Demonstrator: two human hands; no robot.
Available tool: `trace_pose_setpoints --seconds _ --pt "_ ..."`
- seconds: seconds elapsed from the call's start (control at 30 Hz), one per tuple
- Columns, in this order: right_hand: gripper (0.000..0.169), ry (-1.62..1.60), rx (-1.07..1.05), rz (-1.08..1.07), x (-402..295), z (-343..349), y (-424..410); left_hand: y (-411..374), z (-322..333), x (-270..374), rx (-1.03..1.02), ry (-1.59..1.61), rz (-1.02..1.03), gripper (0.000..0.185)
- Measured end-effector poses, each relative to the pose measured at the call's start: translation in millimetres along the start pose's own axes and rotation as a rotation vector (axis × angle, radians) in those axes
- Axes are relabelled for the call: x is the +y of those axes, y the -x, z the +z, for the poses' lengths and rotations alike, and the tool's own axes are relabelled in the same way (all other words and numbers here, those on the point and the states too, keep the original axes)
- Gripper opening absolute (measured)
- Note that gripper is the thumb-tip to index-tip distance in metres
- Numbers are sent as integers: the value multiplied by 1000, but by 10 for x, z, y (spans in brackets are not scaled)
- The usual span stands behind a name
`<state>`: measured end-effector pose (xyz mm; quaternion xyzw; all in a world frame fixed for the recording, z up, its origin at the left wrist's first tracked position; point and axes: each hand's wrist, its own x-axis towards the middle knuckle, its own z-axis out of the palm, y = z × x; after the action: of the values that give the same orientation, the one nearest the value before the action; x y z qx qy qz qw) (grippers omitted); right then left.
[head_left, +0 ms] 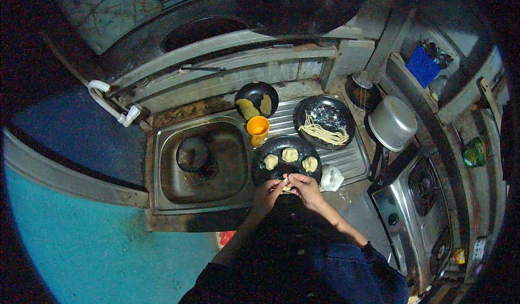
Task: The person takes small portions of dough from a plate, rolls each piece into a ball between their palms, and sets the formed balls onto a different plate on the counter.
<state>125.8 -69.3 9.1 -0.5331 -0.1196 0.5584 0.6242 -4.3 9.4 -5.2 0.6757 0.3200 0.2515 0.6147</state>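
Note:
My left hand [272,191] and my right hand [305,188] meet over the near edge of a round black plate [287,169]. Between the fingertips of both is a small piece of pale dough [286,181]. Some more dough shows just beneath the fingers, mostly hidden by them. Three lumps of dough rest farther back on the plate: a left lump [271,162], a middle lump [289,155] and a right lump [310,164]. Behind and to the right, a second black plate [300,109] holds long dough strips [325,132] and a dusting of white flour [331,115].
An orange cup [258,128] stands left of the plates, before a dark bowl [256,88]. A steel sink [243,170] lies left, with a dark round pan [193,153] inside. Right are a white plastic bag [332,178], an upturned metal pot [393,123] and a gas stove [406,222].

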Motion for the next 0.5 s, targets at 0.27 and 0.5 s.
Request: trace_pose_setpoints --seconds 0.27,0.5 --pt "21 110 2 -94 108 -64 -36 -8 -39 63 1 -73 -4 20" --pt "22 -44 52 45 15 -44 -3 -52 -69 52 -115 -77 -181 40"
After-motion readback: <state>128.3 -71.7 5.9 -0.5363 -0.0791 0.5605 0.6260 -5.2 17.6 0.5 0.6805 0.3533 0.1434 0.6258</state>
